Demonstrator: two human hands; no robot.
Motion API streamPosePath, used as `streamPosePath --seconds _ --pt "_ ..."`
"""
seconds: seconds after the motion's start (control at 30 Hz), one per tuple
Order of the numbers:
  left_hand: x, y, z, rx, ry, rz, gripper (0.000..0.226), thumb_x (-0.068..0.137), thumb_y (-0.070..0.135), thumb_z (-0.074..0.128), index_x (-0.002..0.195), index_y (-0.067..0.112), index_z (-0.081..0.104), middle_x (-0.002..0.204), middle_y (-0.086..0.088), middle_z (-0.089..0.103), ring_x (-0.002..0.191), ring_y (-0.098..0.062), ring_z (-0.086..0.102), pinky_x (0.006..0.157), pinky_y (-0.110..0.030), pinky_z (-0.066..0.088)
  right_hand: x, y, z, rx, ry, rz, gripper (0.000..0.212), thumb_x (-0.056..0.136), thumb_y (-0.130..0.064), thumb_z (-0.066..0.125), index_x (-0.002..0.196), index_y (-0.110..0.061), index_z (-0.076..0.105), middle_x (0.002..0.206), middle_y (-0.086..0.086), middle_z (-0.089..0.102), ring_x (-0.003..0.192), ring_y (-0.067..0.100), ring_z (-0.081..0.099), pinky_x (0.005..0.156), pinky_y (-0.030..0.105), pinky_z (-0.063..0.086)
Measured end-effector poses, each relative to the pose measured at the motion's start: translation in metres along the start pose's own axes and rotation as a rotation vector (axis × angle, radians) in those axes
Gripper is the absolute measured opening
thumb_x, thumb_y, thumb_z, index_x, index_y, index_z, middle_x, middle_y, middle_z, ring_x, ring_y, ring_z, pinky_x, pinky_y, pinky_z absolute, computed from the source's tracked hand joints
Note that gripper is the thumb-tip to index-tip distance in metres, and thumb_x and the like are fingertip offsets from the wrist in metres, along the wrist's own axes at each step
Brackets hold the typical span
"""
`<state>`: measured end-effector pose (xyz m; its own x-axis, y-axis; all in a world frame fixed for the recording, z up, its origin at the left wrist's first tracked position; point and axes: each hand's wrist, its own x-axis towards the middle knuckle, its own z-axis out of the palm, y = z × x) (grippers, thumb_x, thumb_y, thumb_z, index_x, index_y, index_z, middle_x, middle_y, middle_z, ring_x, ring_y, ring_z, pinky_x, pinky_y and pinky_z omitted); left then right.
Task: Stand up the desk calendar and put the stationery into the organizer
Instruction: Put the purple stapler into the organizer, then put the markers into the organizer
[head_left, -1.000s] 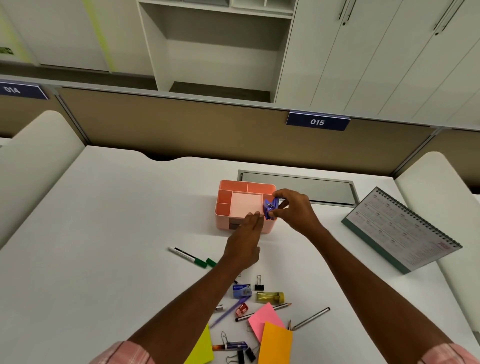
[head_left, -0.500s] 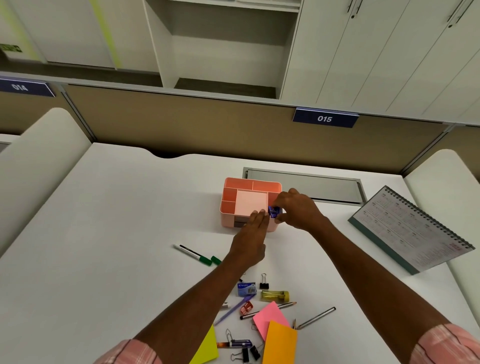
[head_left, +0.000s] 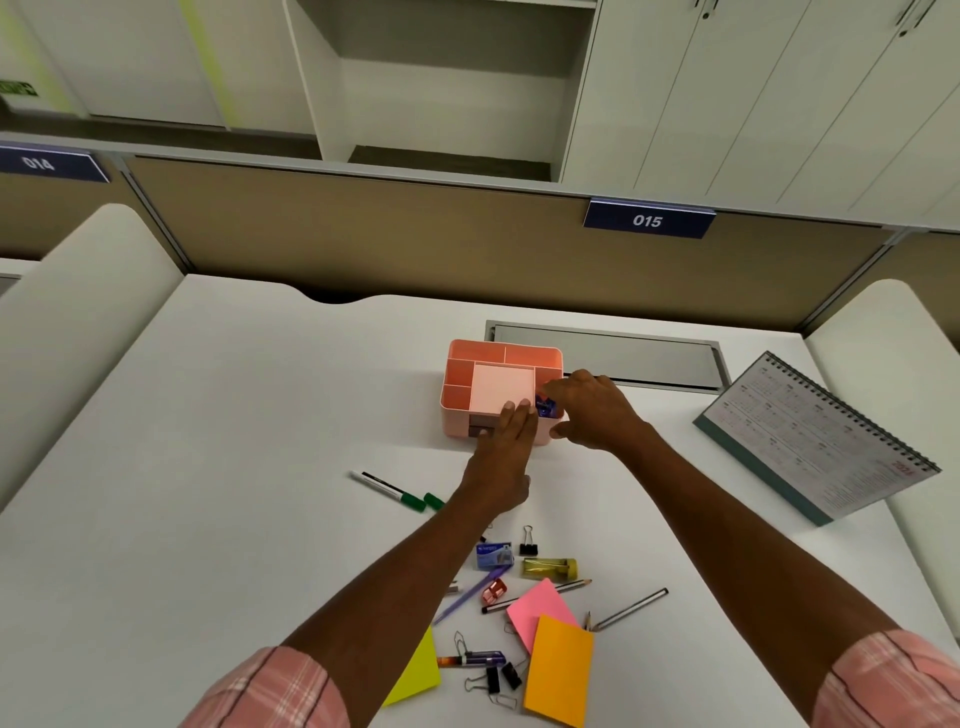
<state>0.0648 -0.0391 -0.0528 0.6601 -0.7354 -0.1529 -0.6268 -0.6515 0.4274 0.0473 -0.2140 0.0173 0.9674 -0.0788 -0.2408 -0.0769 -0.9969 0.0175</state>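
Calendar (head_left: 815, 436) flat, spiral edge far-right (left fingers (head_left: 519, 415) straight on organizer (head_left: 457, 427), right fingers' (head_left: 560, 387) grip unclear)

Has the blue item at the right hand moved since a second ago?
Yes. Against the pink organizer, the blue item has gone down from above the rim into the front right compartment, beside the right hand.

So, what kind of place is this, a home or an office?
Most likely an open-plan office workstation: a numbered plate reading 015 on the partition, white storage cabinets behind it, and a cable flap set into the white desk.
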Motion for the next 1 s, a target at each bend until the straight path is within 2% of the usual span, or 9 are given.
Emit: streamPosePath --seconds 0.2,0.37,0.43,0.57,0.73,0.87,0.93,1.0 --pt "0.001 -0.006 -0.005 -0.029 0.017 0.026 0.09 0.1 0.022 0.065 0.164 0.018 0.002 0.173 0.002 -0.004 0.159 -0.022 -0.007 0.127 -0.057 0.011 -0.011 -0.002 0.004 0.058 0.02 0.0 0.08 0.086 -0.035 0.081 0.153 -0.022 0.038 0.159 0.004 0.043 0.147 0.031 0.037 0.116 0.049 0.035" --pt "-0.028 0.0 0.007 -0.199 0.196 0.062 0.077 0.102 0.022 0.061 0.164 0.017 0.015 0.172 0.002 0.009 0.16 -0.018 0.003 0.128 -0.045 0.011 -0.026 -0.01 0.008 0.176 0.201 0.012 0.083 0.084 -0.029 0.083 0.153 -0.019 0.038 0.161 0.006 0.039 0.149 0.032 0.034 0.119 0.05 0.032" --pt "-0.046 0.005 0.016 -0.255 0.235 0.085 0.074 0.102 0.022 0.06 0.163 0.019 0.02 0.171 0.001 0.015 0.159 -0.018 0.007 0.127 -0.042 0.014 -0.036 -0.017 0.016 0.247 0.265 0.027 0.082 0.084 -0.03 0.083 0.153 -0.019 0.039 0.16 0.007 0.041 0.147 0.033 0.037 0.117 0.05 0.035" --pt "-0.084 0.006 0.043 -0.339 0.218 0.074 0.069 0.101 0.02 0.057 0.162 0.02 0.025 0.169 0.002 0.022 0.159 -0.017 0.01 0.129 -0.045 0.014 -0.066 -0.04 0.04 0.418 0.34 0.058 0.076 0.088 -0.029 0.079 0.153 -0.019 0.042 0.159 0.008 0.042 0.145 0.03 0.041 0.113 0.046 0.045" --pt "-0.123 0.003 0.057 -0.449 0.245 -0.027 0.062 0.099 0.015 0.062 0.156 0.023 0.039 0.162 0.006 0.038 0.156 -0.012 0.02 0.126 -0.038 0.027 -0.098 -0.082 0.076 0.606 0.266 0.086 0.048 0.098 -0.03 0.066 0.144 -0.022 0.055 0.152 0.001 0.051 0.141 0.02 0.045 0.114 0.036 0.041" --pt "-0.142 -0.026 0.057 -0.413 0.243 -0.056 0.04 0.096 0.02 0.067 0.135 0.025 0.062 0.146 0.005 0.059 0.15 -0.013 0.035 0.118 -0.034 0.038 -0.103 -0.106 0.104 0.621 0.221 0.079 0.039 0.097 -0.031 0.066 0.135 -0.022 0.062 0.139 -0.002 0.059 0.128 0.018 0.054 0.103 0.03 0.046" --pt "-0.147 -0.043 0.05 -0.364 0.293 -0.109 0.03 0.095 0.02 0.067 0.124 0.025 0.067 0.131 0.004 0.068 0.133 -0.015 0.055 0.108 -0.032 0.048 -0.096 -0.117 0.108 0.605 0.188 0.068 0.038 0.097 -0.029 0.065 0.134 -0.021 0.063 0.136 -0.002 0.061 0.125 0.019 0.055 0.1 0.031 0.047" --pt "-0.148 -0.06 0.035 -0.3 0.368 -0.238 0.024 0.094 0.019 0.066 0.117 0.025 0.069 0.122 0.005 0.068 0.116 -0.016 0.062 0.097 -0.032 0.051 -0.086 -0.131 0.107 0.594 0.152 0.052 0.036 0.097 -0.026 0.064 0.133 -0.02 0.063 0.134 0.0 0.062 0.124 0.021 0.054 0.099 0.035 0.048"
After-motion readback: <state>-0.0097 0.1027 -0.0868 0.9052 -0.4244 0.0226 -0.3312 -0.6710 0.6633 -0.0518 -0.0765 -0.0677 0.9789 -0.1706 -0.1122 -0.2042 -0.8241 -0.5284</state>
